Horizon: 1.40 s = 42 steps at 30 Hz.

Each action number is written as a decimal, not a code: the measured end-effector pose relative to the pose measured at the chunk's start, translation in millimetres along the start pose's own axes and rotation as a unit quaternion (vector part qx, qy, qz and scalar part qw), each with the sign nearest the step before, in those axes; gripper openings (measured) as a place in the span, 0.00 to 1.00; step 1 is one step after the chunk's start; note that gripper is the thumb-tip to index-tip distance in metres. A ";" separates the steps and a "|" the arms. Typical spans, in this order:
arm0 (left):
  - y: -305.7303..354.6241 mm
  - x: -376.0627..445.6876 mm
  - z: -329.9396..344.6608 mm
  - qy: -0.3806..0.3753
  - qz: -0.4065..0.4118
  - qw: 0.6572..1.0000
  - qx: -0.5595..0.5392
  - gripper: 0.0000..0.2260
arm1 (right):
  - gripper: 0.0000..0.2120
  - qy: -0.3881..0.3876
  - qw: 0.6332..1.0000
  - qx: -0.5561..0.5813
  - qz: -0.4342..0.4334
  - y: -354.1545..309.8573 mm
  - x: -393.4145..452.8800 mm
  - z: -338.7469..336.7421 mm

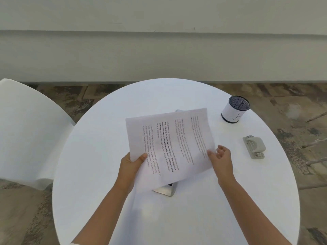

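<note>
One paper (pixel 168 147), one cup (pixel 233 111), one punch (pixel 254 147).
White, printed; my left hand (pixel 131 165) pinches it, my right hand (pixel 222 159), loosely open, touches it.

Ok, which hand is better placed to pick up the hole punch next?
Probably the right hand: its fingers lie relaxed beside the paper, on the side where the hole punch sits. The left hand grips the paper.

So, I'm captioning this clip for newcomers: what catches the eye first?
The printed sheets held over the round white table, left hand pinching the near corner, right hand open at the right edge. Next, the mesh pen cup and grey hole punch on the table's right side.
</note>
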<state>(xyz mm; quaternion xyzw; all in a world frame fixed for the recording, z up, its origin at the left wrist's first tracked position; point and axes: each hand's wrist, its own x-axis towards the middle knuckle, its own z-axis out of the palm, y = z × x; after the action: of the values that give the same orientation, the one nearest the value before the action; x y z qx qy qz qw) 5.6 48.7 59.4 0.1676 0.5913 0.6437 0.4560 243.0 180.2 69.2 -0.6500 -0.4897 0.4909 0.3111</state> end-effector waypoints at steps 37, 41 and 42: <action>-5.5 -29.4 60.5 -0.133 -0.204 0.970 0.000 0.22 | 0.15 -0.252 0.955 0.074 0.135 15.5 34.8 -81.8; -2.5 -18.1 75.6 -0.153 -0.218 0.959 0.099 0.25 | 0.16 -0.268 0.954 0.060 0.117 14.1 45.3 -96.8; -3.5 -15.3 78.9 -0.153 -0.223 0.957 0.108 0.26 | 0.16 -0.278 0.952 0.059 0.110 13.9 48.1 -101.1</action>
<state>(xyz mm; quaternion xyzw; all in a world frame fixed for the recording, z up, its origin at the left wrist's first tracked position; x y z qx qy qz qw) 74.5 84.3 80.5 0.1761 0.6026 0.4249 0.6521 344.8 228.7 73.6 -0.5182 -0.4519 0.7115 0.1446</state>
